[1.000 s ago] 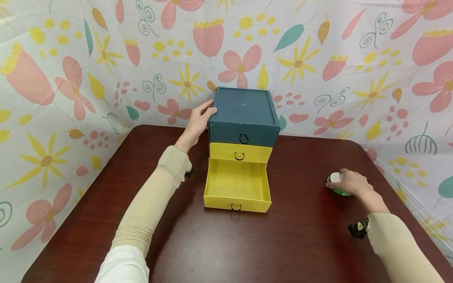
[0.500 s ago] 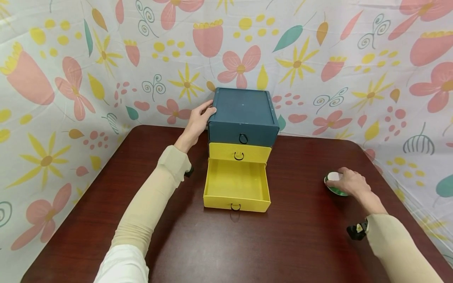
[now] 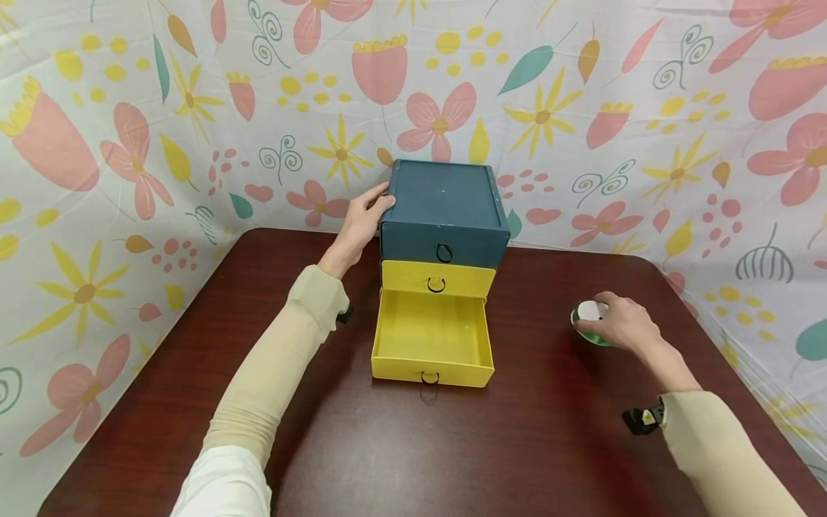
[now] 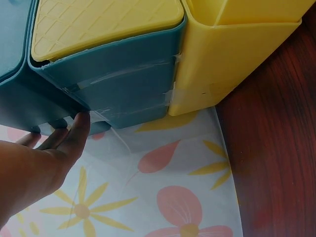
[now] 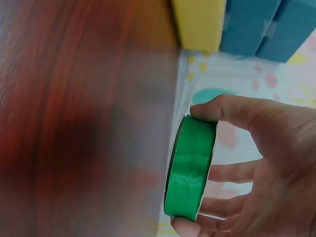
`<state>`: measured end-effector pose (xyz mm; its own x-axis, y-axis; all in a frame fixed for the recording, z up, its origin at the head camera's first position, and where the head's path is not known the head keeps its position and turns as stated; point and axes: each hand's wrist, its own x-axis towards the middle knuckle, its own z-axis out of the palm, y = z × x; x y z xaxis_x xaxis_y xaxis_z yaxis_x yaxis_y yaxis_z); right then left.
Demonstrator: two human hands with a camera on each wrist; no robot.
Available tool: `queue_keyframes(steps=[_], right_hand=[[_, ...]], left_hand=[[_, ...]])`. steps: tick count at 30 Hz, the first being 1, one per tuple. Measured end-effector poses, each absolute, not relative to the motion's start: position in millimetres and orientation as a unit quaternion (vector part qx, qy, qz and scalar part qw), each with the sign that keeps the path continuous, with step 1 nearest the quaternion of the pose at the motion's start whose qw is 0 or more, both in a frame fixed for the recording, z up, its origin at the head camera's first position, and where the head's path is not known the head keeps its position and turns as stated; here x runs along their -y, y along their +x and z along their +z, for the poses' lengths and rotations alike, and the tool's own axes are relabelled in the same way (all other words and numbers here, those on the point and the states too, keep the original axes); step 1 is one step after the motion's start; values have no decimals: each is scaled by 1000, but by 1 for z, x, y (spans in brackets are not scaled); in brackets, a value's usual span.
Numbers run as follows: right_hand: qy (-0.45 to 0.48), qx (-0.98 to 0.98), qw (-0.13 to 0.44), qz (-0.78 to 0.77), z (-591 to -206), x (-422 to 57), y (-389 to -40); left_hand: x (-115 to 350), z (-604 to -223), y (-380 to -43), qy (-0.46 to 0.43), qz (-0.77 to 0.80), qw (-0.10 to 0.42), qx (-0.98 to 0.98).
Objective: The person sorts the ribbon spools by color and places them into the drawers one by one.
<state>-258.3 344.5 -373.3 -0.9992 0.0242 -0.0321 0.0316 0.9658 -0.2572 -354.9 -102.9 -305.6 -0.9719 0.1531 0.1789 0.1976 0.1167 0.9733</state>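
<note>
A small drawer cabinet with a dark teal top stands at the table's back. Its lowest yellow drawer is pulled out and holds nothing; the yellow drawer above it is pushed in. My left hand rests against the cabinet's upper left side, and in the left wrist view its fingers touch the teal wall. On the right, my right hand holds a spool of green ribbon, pinched across its rim between thumb and fingertips. Its white round face points up in the head view.
Everything stands on a dark red-brown wooden table. A flower-patterned cloth hangs behind it and along both sides. Each forearm wears a beige sleeve, with a small black camera at the right wrist.
My right hand has moved left with the green ribbon spool, which now shows clear of where it was. The left hand, cabinet and pulled-out drawer have stayed put.
</note>
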Motion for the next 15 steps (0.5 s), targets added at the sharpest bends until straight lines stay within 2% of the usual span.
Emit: queue_keyframes(steps=[15], right_hand=[[-45,-989,-7,-144,-347,-290,-248]], left_hand=[[103,-306,-356,-112,-656,14,746]])
